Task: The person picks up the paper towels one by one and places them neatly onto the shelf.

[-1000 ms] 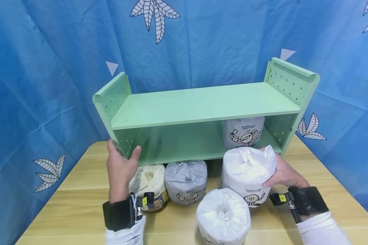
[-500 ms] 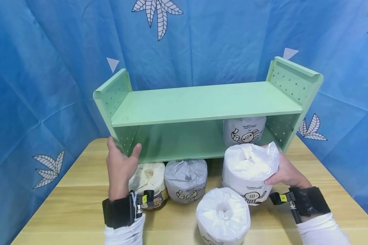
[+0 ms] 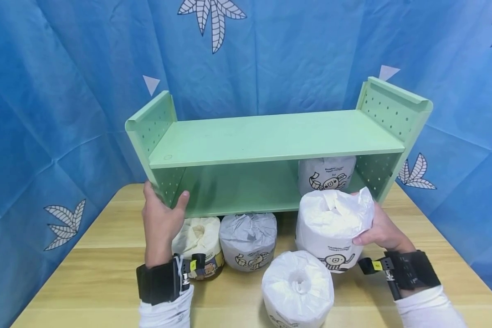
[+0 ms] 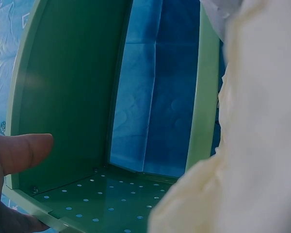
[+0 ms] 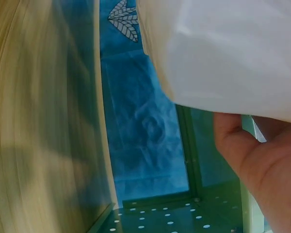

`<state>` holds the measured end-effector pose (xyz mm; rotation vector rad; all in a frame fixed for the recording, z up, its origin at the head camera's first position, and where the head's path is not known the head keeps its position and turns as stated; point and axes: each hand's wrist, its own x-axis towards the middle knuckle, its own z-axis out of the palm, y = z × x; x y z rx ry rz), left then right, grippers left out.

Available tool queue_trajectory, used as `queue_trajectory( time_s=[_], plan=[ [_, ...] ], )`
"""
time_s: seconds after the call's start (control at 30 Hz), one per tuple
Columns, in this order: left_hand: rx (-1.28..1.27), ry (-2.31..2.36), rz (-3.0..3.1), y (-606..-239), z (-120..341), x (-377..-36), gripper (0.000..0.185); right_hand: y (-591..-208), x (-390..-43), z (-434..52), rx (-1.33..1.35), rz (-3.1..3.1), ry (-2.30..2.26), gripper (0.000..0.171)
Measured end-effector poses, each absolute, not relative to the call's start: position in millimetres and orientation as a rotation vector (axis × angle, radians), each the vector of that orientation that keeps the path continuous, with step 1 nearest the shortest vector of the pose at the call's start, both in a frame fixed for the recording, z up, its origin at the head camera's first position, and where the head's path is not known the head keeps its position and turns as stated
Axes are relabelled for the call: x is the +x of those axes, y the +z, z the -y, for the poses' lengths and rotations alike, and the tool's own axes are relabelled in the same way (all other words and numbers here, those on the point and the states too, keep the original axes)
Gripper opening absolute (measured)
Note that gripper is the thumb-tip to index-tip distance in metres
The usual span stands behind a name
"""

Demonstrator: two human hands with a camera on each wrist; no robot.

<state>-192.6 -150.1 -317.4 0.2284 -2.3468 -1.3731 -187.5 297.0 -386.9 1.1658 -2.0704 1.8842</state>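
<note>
Head view shows a wide blue cloth backdrop printed with white leaves [image 3: 65, 91] hanging behind a pale wooden table [image 3: 98, 255]. On the table stands a mint-green two-tier shelf with perforated side panels [image 3: 270, 136], the landmark here. Behind the shelf's lower tier, at its right end, a white wrapped paper roll with a cartoon print [image 3: 327, 175] stands upright. In front of the shelf's right half, the right hand [image 3: 383, 230] grips a large white wrapped toilet roll [image 3: 332, 228] from its right side, fingers curled round the wrapping, holding it just before the lower tier's front edge. The right wrist view shows the palm pressed against that white wrapping. In front of the shelf's middle, nearest the person, a white roll with a twisted top [image 3: 298, 287] stands on the table. Below the shelf's front edge sit a grey-white crinkled roll [image 3: 248, 241] and, to its left, a cream-coloured roll [image 3: 197, 246]. The left hand [image 3: 161, 218] clasps the shelf's left side panel at its lower front corner, thumb inside, fingers outside.
</note>
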Motion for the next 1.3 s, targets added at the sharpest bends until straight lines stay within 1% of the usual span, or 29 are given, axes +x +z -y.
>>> queue_trajectory(
  time_s=[0.3,0.6,0.77,0.87,0.97,1.1,1.2,1.3],
  plan=[
    [0.233,-1.363,2.352,-315.4,149.1,-191.4,0.087,-383.0,-186.4,-294.3,1.156,2.063,1.853,0.079],
    [0.255,-1.363,2.372,-314.8,148.8,-191.0,0.093,-379.3,-187.1,-295.0,1.155,2.079,1.862,0.081],
    [0.231,-1.357,2.351,-314.6,147.8,-191.8,0.089,-376.6,-187.8,-293.8,1.15,2.073,1.876,0.079],
    [0.227,-1.357,2.342,-314.5,147.6,-192.6,0.087,-375.1,-189.0,-292.4,1.186,2.03,1.886,0.077],
    [0.243,-1.362,2.352,-314.2,148.0,-191.9,0.09,-374.8,-190.7,-291.9,1.232,1.983,1.888,0.076],
    [0.258,-1.367,2.361,-314.8,148.4,-191.8,0.093,-375.4,-190.8,-291.9,1.215,1.99,1.897,0.079],
    [0.255,-1.363,2.356,-315.3,147.9,-193.1,0.091,-375.2,-191.0,-291.6,1.219,1.979,1.9,0.08],
    [0.257,-1.36,2.36,-314.8,147.6,-193.4,0.092,-373.0,-192.1,-290.5,1.261,1.936,1.889,0.08]
  ],
)
